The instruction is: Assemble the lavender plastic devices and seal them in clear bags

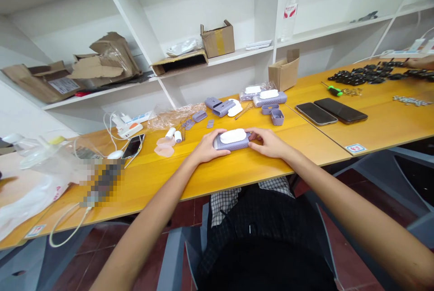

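On the yellow table, the hands, left and right, grip a purple device.

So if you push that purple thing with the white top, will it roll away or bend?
Probably neither. The purple case looks boxy and lies flat on the table, so it should slide rather than roll. It looks like hard plastic, so it is likely stiff. The left hand and right hand hold only its ends, so it is probably light.

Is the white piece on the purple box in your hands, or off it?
On. The white piece sits on top of the purple box, which lies flat on the table between the left hand and right hand.
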Tool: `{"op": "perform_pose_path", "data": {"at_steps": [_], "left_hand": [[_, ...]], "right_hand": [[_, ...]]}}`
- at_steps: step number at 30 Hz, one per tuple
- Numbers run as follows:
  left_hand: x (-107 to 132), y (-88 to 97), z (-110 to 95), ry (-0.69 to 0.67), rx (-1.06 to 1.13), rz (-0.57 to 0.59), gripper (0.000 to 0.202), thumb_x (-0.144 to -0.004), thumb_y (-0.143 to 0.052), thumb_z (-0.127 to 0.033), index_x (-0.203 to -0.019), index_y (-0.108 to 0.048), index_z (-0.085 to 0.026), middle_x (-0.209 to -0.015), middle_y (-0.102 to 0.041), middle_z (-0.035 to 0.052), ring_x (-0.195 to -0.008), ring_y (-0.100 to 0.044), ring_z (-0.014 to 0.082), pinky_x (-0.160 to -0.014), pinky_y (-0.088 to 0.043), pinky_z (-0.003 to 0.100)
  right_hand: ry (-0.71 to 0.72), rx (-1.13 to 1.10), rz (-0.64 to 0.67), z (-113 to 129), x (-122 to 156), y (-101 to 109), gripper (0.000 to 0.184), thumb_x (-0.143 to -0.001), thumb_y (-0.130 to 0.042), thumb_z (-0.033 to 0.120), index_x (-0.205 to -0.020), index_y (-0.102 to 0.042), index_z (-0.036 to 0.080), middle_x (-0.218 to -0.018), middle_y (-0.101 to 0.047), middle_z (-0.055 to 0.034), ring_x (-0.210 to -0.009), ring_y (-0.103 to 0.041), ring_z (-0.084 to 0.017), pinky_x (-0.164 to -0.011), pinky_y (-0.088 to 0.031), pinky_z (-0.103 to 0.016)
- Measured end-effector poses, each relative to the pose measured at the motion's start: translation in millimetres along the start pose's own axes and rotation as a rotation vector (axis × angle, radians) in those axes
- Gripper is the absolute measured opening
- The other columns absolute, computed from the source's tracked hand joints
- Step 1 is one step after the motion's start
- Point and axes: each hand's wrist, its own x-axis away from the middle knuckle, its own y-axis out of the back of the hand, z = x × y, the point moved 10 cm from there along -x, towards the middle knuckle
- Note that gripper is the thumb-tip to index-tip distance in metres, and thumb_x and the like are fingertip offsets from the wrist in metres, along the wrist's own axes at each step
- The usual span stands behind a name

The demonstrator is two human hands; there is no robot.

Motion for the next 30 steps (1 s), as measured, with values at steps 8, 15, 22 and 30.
{"op": "perform_pose_path", "data": {"at_steps": [8,15,22,30], "left_hand": [[-1.5,1.3,2.4,0.005,-0.010,0.002,0.075,-0.072,-0.087,-0.054,-0.136,-0.059,-0.025,-0.135,-0.069,0.0085,-0.124,-0.065,0.0342,-0.110,-0.049,0.049],[-1.5,2.3,2.5,0.013,-0.012,0.001,0.074,-0.072,-0.087,-0.053,-0.134,-0.060,-0.023,-0.133,-0.069,0.0090,-0.122,-0.066,0.0337,-0.109,-0.050,0.048],[-1.3,-0.2,0.1,0.026,0.022,-0.025,0.072,-0.072,-0.086,-0.051,-0.133,-0.059,-0.024,-0.135,-0.068,0.0091,-0.123,-0.065,0.0334,-0.110,-0.050,0.049],[-1.3,-3.4,-3.1,0.026,0.034,-0.048,0.073,-0.071,-0.087,-0.051,-0.132,-0.060,-0.022,-0.133,-0.069,0.0090,-0.121,-0.066,0.0330,-0.109,-0.050,0.047]], "right_hand": [[0.004,-0.015,0.001,-1.0,-0.7,1.9,0.038,-0.091,-0.070,0.026,-0.129,-0.069,0.023,-0.102,-0.078,-0.0075,-0.093,-0.074,-0.025,-0.090,-0.058,-0.042],[0.005,-0.011,0.014,-2.0,-0.3,0.4,0.040,-0.094,-0.069,0.029,-0.133,-0.068,0.021,-0.099,-0.078,-0.0069,-0.089,-0.073,-0.024,-0.087,-0.057,-0.040],[0.000,-0.002,0.014,-2.0,0.6,1.3,0.041,-0.093,-0.067,0.027,-0.134,-0.067,0.020,-0.093,-0.078,-0.0045,-0.082,-0.072,-0.022,-0.083,-0.056,-0.037],[-0.013,-0.031,-0.007,-2.8,2.2,2.8,0.038,-0.089,-0.066,0.024,-0.127,-0.066,0.020,-0.088,-0.077,-0.0041,-0.079,-0.071,-0.022,-0.082,-0.056,-0.037]]}}
